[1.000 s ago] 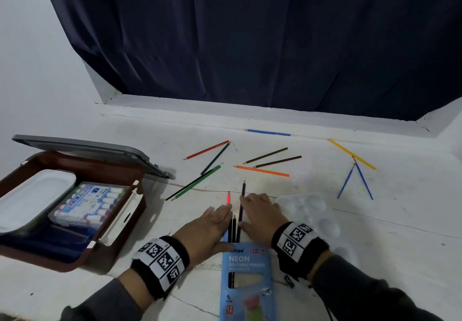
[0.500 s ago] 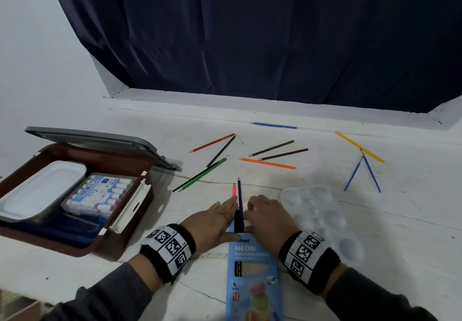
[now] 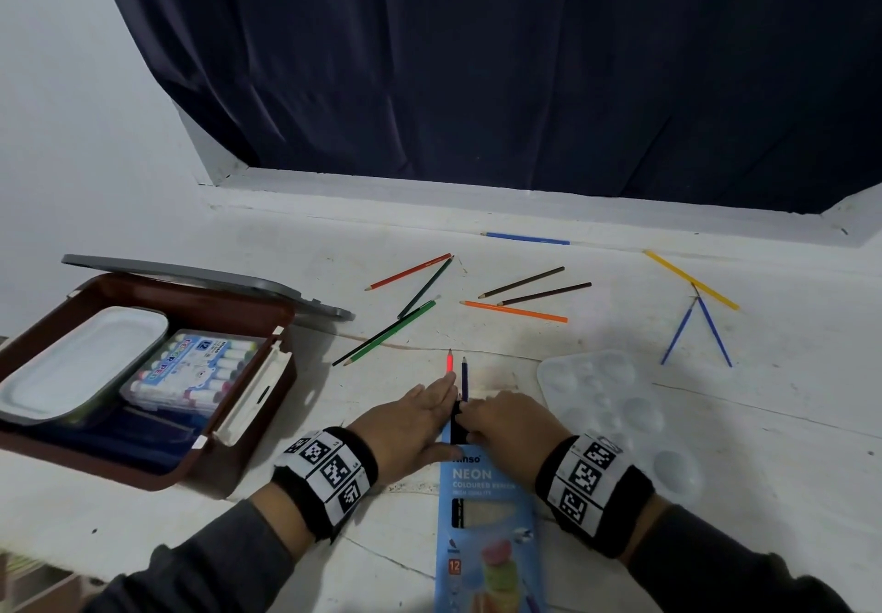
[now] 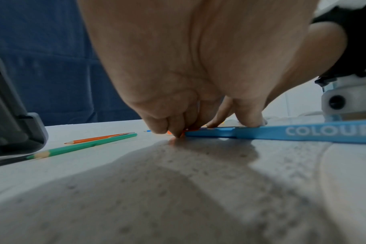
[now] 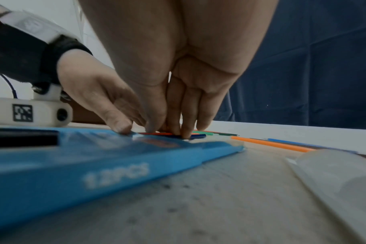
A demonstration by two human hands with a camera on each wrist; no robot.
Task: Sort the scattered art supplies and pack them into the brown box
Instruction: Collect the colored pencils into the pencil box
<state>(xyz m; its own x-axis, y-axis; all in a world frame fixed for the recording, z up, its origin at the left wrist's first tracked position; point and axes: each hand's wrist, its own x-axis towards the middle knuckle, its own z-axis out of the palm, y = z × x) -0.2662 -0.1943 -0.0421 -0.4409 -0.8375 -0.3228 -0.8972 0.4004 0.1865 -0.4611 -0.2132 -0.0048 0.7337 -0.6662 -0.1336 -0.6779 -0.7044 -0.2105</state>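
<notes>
A blue pack of coloured pencils [image 3: 482,507] lies flat in front of me, its open end pointing away. A neon red pencil [image 3: 449,362], a dark blue pencil [image 3: 464,376] and some dark ones stick out of that end. My left hand [image 3: 415,417] lies flat along the left of the bunch, thumb on the pack [image 4: 282,132]. My right hand [image 3: 496,417] presses its fingertips [image 5: 184,132] down on the pencils from the right. The brown box [image 3: 191,297] stands open at the left, holding a marker set [image 3: 195,369] and a white tray [image 3: 81,364].
Loose pencils lie beyond my hands: green [image 3: 396,335], orange [image 3: 515,312], brown [image 3: 522,282], red [image 3: 410,271], blue [image 3: 525,238], yellow [image 3: 689,280]. Two blue sticks [image 3: 713,333] lie at the right. A clear paint palette [image 3: 615,402] sits beside my right hand. A dark curtain hangs behind.
Both hands have closed in on the pencils, which now lie bunched tighter and stick out less from the pack. My head has tilted, shifting the view.
</notes>
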